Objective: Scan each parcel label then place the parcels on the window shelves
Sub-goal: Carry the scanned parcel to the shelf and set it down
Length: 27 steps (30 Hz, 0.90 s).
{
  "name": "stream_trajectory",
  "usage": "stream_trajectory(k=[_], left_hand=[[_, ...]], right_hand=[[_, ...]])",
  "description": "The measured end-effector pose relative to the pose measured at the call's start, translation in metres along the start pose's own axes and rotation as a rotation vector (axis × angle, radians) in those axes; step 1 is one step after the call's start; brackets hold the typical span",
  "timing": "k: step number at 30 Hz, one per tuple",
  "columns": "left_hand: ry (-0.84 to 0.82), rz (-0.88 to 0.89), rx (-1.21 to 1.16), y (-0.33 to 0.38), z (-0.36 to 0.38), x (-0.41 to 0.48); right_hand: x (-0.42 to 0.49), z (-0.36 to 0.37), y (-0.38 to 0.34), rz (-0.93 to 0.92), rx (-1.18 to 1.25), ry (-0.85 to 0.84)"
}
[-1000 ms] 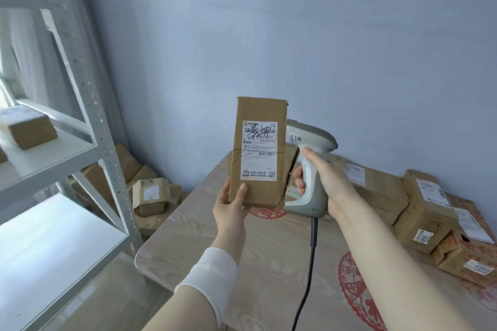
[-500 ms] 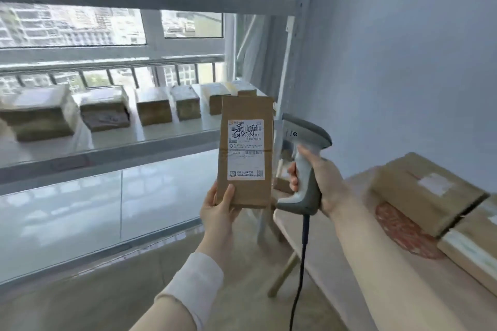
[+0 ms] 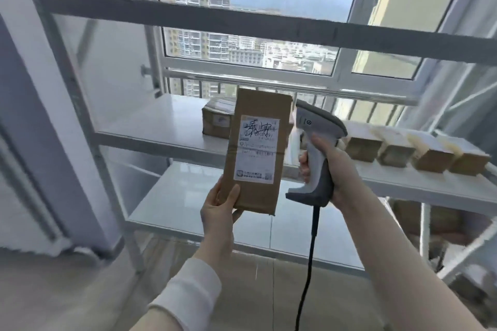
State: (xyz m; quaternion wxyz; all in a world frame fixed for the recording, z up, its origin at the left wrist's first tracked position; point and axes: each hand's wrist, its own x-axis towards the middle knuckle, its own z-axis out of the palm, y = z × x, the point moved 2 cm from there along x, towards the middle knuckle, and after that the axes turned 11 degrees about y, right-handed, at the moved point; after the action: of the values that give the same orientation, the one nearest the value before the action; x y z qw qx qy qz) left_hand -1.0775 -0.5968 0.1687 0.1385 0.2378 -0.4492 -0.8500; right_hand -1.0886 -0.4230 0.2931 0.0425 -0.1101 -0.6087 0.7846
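Left hand (image 3: 219, 205), arm from 7 o'clock, pinches the parcel (image 3: 252, 196) at its lower corner; right hand (image 3: 332, 169), arm from 4 o'clock, curls around the scanner (image 3: 318, 126) grip.

White metal window shelves (image 3: 242, 19) carrying brown parcels on the middle level.
On the middle shelf (image 3: 166, 118) a taped brown parcel (image 3: 216, 121) lies near the centre, partly hidden from view. Further right, a row of four small cardboard boxes (image 3: 395, 154) stands side by side, close together, near the front edge. The lower shelf (image 3: 193, 196) sits beneath, just above the floor (image 3: 80, 290). Blurred brown shapes under the right end cannot be made out.
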Motion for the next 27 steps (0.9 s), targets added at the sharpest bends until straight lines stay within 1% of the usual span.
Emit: stream_trajectory(k=[4,7,13,19,22,27], left_hand=[[0.123,0.05,-0.045,0.052,-0.044,0.069],[0.188,0.055,-0.087,0.085,-0.061,0.121],[0.174,0.048,-0.107,0.141,-0.055,0.227],[0.196,0.008,0.009,0.173,-0.04,0.324],[0.213,-0.036,0.041,0.182,-0.032,0.362],[0.235,-0.115,0.186,0.193,-0.024,0.422]], right_hand=[[0.034,0.09,0.017,0.036,-0.046,-0.125],[0.062,0.147,0.029,0.062,-0.045,-0.159],[0.141,0.236,0.041,0.064,-0.058,-0.189],[0.22,0.302,0.05,0.14,-0.051,-0.197],[0.255,0.325,0.057,0.153,-0.067,-0.185],[0.296,0.353,0.069,0.175,-0.065,-0.141]])
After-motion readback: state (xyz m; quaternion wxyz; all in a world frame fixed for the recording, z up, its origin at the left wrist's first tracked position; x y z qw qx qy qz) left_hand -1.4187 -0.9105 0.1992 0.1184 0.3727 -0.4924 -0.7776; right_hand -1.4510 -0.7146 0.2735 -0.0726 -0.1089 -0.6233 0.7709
